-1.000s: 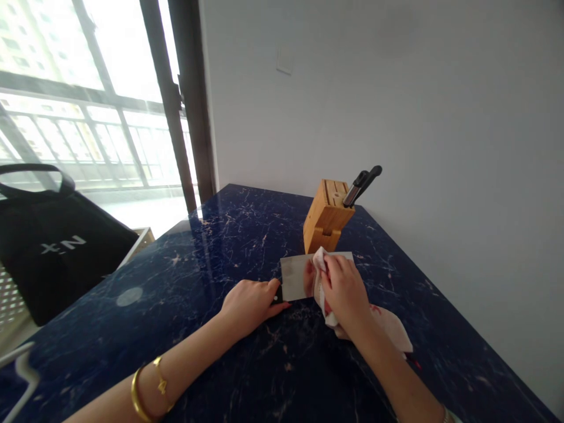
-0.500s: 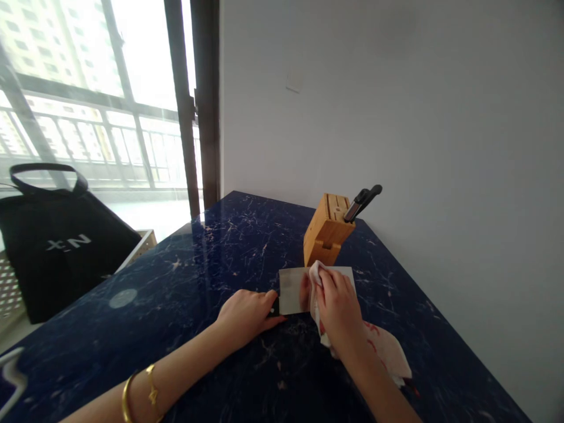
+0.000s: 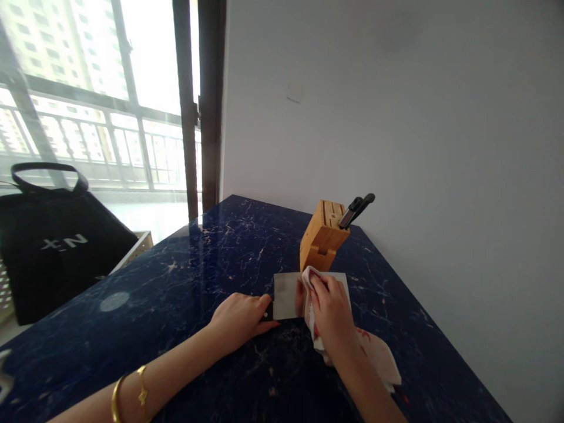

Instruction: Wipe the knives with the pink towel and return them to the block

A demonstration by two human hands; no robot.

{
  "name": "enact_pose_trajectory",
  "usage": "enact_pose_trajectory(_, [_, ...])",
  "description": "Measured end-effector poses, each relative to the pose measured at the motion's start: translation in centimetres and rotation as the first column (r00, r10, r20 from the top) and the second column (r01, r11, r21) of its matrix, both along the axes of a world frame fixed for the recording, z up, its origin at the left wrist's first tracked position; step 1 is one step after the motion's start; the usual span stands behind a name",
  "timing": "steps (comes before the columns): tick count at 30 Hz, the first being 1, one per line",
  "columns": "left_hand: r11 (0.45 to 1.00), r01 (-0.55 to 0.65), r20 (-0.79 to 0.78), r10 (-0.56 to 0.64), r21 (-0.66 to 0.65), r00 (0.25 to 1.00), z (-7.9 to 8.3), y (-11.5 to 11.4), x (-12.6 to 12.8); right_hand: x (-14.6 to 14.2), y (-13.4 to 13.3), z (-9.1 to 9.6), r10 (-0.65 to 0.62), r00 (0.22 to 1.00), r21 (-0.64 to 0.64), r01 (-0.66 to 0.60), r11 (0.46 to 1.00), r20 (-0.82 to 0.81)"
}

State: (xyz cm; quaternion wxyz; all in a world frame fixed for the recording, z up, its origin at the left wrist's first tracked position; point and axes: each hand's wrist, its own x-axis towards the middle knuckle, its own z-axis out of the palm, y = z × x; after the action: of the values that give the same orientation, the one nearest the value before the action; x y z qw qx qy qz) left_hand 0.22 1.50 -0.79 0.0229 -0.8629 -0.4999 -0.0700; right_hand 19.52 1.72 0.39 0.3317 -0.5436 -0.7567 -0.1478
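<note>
A cleaver point(image 3: 286, 296) with a wide, shiny blade is held flat, low over or on the dark table; I cannot tell which. My left hand point(image 3: 240, 317) is closed around its black handle. Against the blade's upper face my right hand point(image 3: 330, 308) presses a bunched pale cloth point(image 3: 309, 305) with red marks, fingers curled over it. The cloth's loose end trails under my right forearm. Just behind the blade stands a wooden knife block point(image 3: 321, 238), with black-handled tools point(image 3: 356, 210) in its slots.
The blue marbled table point(image 3: 211, 258) runs back to a pale wall point(image 3: 374, 117). At left, a black bag point(image 3: 66, 247) rests by a perforated basket point(image 3: 136, 252) below the window. A white curved object point(image 3: 5, 379) shows at the lower left edge.
The view has shifted slightly, so most things on the table appear a little further left and lower. My left hand keeps the handle, and my right hand stays with the cloth on the blade.
</note>
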Motion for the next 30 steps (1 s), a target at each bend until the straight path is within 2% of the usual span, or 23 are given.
enact_pose_trajectory(2, [1.0,0.002,0.004,-0.002,-0.002,1.0,0.1,0.0,0.0,0.0,0.0,0.0,0.011,1.0,0.006,-0.011,1.0,-0.013])
enact_pose_trajectory(6, [1.0,0.0,0.011,0.001,-0.01,1.0,0.0,0.0,0.0,-1.6,-0.8,-0.6,0.157,0.985,-0.074,-0.151,0.986,0.073])
enact_pose_trajectory(8, [1.0,0.003,0.009,-0.003,-0.005,1.0,0.0,0.1,-0.1,-1.8,-0.9,-0.7,0.175,0.98,-0.088,-0.167,0.982,0.094])
enact_pose_trajectory(14, [1.0,0.01,0.005,-0.01,-0.003,1.0,-0.3,0.2,-0.1,1.1,0.9,-0.3,-0.098,0.995,0.023,0.097,0.995,0.033])
enact_pose_trajectory(16, [1.0,0.0,0.004,0.0,-0.016,1.0,-0.3,0.2,0.0,1.5,1.3,-0.3,-0.112,0.994,0.044,0.111,0.993,0.017])
enact_pose_trajectory(20, [1.0,-0.004,-0.004,0.004,-0.013,1.0,-0.3,0.1,0.1,-0.2,0.8,-0.4,0.031,1.0,0.009,-0.031,0.999,0.004])
enact_pose_trajectory(25, [1.0,0.014,0.001,-0.014,0.005,1.0,-0.4,0.1,0.1,-3.0,-1.1,-0.3,0.183,0.981,-0.144,-0.174,0.974,0.057])
enact_pose_trajectory(30, [1.0,0.012,-0.009,-0.012,0.001,1.0,-0.3,0.1,0.0,-3.5,-1.9,0.0,0.26,0.964,-0.232,-0.24,0.943,0.061])
